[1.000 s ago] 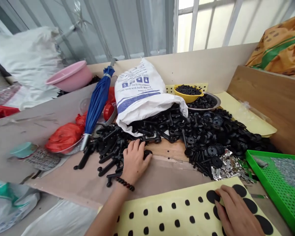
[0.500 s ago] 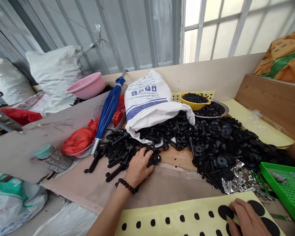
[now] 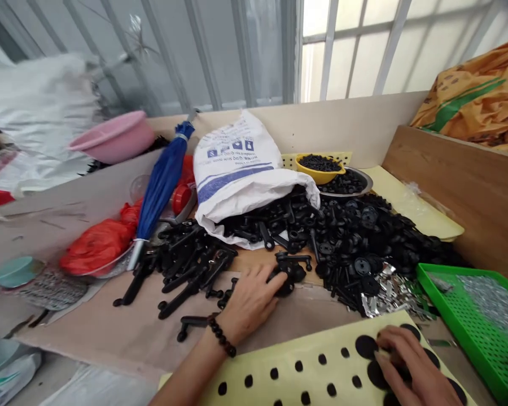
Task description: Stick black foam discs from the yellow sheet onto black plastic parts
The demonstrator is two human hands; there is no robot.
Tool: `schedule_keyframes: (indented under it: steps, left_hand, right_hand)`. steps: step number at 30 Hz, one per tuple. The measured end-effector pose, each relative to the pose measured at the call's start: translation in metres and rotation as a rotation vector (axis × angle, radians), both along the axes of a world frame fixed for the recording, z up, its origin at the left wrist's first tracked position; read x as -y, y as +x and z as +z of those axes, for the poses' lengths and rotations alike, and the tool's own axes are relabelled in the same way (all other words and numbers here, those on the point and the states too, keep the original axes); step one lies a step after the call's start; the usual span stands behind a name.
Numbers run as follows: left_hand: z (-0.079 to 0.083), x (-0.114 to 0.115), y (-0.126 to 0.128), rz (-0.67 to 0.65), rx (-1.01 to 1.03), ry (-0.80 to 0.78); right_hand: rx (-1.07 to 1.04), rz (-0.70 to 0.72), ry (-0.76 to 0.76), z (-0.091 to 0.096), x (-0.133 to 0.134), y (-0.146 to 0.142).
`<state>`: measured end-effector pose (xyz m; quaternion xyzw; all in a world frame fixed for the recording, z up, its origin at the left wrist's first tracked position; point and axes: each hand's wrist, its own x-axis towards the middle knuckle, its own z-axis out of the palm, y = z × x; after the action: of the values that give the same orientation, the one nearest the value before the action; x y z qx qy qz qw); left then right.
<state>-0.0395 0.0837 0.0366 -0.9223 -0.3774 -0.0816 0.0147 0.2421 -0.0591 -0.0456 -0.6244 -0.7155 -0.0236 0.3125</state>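
My left hand (image 3: 254, 301), with a beaded bracelet on its wrist, reaches over the table in the middle of the view. Its fingers curl onto a black plastic part (image 3: 294, 273) with a rounded end; the palm side is hidden. Black crank-like handles (image 3: 186, 265) lie loose to its left, and one more handle (image 3: 192, 323) is beside the wrist. At the lower right, my right hand (image 3: 410, 363) rests on a yellow sheet (image 3: 288, 352) dotted with black spots. Thumb and forefinger close at the edge of a black round pad (image 3: 366, 346) on it.
A white sack (image 3: 241, 163) spills black parts toward a pile of black discs (image 3: 364, 237). Metal clips (image 3: 389, 290) lie near a green tray (image 3: 452, 316). Behind stand a yellow bowl (image 3: 317, 176) and a steel basin (image 3: 366, 183). A blue umbrella (image 3: 163, 180) and red bag (image 3: 99, 245) are left.
The view has swung right. My left hand has moved right across the table with the black part, uncovering a handle beside its wrist. My right hand stays by the same round pad.
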Motion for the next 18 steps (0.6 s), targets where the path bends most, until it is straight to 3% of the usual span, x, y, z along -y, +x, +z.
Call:
schedule_keyframes:
  steps: [3,8,10,14,18]
  left_hand:
    - [0.003,0.01,0.013,0.007,0.066,0.059]
    - [-0.007,0.056,0.061,-0.339,0.072,-0.148]
    - [-0.017,0.07,0.08,-0.397,0.02,-0.181]
    - [-0.035,0.074,0.1,-0.38,-0.03,-0.13]
    - [-0.038,0.071,0.102,-0.364,-0.036,-0.108]
  right_hand:
    - [0.052,-0.077,-0.003,0.005,0.002,-0.001]
    - [0.163,-0.135,-0.033,0.005,0.002,-0.012]
    - [0.172,-0.133,-0.05,0.006,0.002,-0.017]
    - [0.099,-0.139,-0.095,0.014,0.001,-0.022]
    - [-0.029,-0.077,-0.16,0.022,0.003,-0.021]
